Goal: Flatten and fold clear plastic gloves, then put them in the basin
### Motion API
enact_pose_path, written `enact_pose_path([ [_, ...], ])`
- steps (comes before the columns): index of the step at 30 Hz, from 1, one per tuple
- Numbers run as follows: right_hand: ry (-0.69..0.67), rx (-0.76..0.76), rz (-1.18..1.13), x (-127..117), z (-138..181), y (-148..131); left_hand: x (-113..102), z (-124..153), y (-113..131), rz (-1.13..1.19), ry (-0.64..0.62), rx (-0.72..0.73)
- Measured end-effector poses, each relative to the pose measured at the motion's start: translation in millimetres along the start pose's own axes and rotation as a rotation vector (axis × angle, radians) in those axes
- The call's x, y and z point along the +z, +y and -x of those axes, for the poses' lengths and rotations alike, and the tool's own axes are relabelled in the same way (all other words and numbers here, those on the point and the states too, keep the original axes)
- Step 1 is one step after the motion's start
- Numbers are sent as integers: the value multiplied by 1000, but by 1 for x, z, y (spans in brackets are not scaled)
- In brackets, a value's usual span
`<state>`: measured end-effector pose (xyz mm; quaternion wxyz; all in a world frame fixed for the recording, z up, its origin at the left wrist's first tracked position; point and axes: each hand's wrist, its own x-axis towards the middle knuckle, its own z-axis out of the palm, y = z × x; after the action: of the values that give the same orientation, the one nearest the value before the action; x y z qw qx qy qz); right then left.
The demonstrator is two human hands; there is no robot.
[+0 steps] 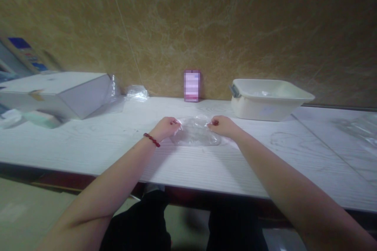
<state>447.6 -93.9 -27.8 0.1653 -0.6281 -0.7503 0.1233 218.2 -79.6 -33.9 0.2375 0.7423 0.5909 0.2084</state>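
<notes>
**Two hands pinch a clear bag flat on a white table**

At the far left we see a pale box [59, 92] lying on the table [88, 149], with blurred items in front of it that we cannot make out. Just right of the box, some crumpled clear wrap [136, 93] sits against the tan stone wall [235, 27].

Moving inward, we come to the left hand [166, 127], reaching in from the lower left with a red bracelet [152, 140] at the wrist. Its fingers are curled in and pressed together, pinching the left edge of the bag [196, 132].

The bag is thin, clear and wrinkled. It lies on the table at the middle of the view, stretched between the two hands and touching the surface. Behind it, well apart and upright against the wall, stands a small pink pack [191, 85], its face blurred.

The right hand [225, 125] mirrors the left: knuckles up, fingers curled tight, thumb and fingertips pinching the bag's right edge.

Further right, near the wall, we see a cream tub [268, 100] with something clear inside. At the far right edge, more clear plastic [362, 127] lies on the table, blurred.
</notes>
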Motion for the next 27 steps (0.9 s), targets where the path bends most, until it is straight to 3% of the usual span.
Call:
enact_pose_path([
  [7, 61, 106, -99, 5, 0, -4, 5, -3, 0, 75, 83, -53],
  [13, 90, 75, -157, 11, 0, -3, 10, -6, -3, 299, 85, -129],
  [27, 110, 123, -282, 15, -1, -3, 20, -13, -2, 590, 45, -72],
])
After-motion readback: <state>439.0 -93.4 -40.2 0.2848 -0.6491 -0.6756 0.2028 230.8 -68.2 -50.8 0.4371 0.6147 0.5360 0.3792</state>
